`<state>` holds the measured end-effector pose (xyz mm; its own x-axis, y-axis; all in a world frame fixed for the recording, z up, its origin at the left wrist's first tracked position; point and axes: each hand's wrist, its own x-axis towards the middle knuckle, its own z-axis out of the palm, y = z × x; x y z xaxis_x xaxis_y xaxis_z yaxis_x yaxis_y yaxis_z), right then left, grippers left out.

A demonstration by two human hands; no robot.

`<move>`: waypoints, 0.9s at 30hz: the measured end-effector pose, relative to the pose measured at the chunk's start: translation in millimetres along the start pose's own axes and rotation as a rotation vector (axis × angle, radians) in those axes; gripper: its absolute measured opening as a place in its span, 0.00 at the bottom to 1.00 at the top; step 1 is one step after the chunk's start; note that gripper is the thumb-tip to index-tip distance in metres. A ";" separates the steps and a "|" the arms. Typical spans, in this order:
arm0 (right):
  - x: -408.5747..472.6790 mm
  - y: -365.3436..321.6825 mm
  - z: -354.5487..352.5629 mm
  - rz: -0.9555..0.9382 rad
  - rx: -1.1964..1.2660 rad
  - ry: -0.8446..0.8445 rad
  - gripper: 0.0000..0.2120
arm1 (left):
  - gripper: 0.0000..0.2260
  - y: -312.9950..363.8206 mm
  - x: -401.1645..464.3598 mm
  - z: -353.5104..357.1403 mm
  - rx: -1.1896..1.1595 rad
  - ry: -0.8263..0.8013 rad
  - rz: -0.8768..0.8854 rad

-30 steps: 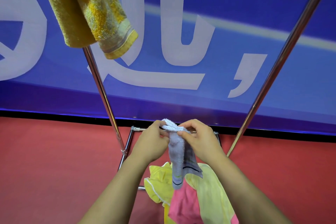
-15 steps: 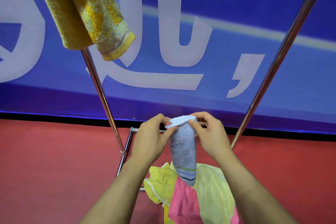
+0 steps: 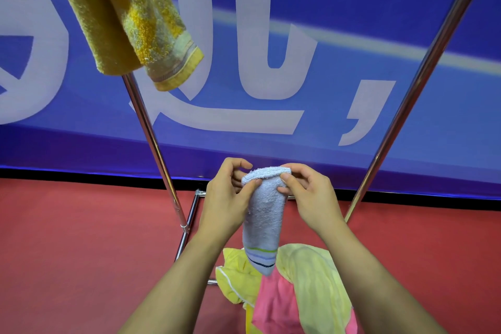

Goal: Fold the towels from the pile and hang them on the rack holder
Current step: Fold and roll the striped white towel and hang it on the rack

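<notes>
Towel [image 3: 264, 214] top pinched, both hands' thumbs [image 3: 253, 184]

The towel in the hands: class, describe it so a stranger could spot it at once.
Find the steel rack before the blue banner. Below its middle, both hands pinch a small towel by its folded top. It is pale grey with stripes near its lower end, unlike the yellow and pink pile beneath.

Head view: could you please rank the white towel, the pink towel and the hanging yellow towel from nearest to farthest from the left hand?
1. White towel, pinched in the left hand.
2. Pink towel, in the pile below.
3. Yellow towel, hanging upper left.
</notes>
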<state>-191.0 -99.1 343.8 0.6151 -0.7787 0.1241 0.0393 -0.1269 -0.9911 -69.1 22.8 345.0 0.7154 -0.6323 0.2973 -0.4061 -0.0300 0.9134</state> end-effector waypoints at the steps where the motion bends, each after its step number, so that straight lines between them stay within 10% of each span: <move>1: -0.2 -1.0 0.2 -0.003 0.007 -0.005 0.09 | 0.12 -0.8 0.0 -0.4 -0.003 0.000 -0.003; 10: -2.5 -6.2 0.2 -0.043 0.080 -0.078 0.10 | 0.24 0.7 -1.3 -3.2 -0.218 -0.199 -0.108; 17: -4.2 -3.6 4.7 -0.084 0.059 -0.065 0.10 | 0.07 10.5 -6.8 7.8 -0.273 -0.206 -0.078; 27: -6.1 7.0 9.2 -0.046 0.118 -0.194 0.26 | 0.09 6.5 -4.2 9.3 -0.326 -0.126 -0.063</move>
<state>-187.3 -89.7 335.6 0.7499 -0.6396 0.1690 0.1559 -0.0774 -0.9847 -80.1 18.1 347.1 0.6491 -0.7283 0.2195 -0.1463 0.1636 0.9756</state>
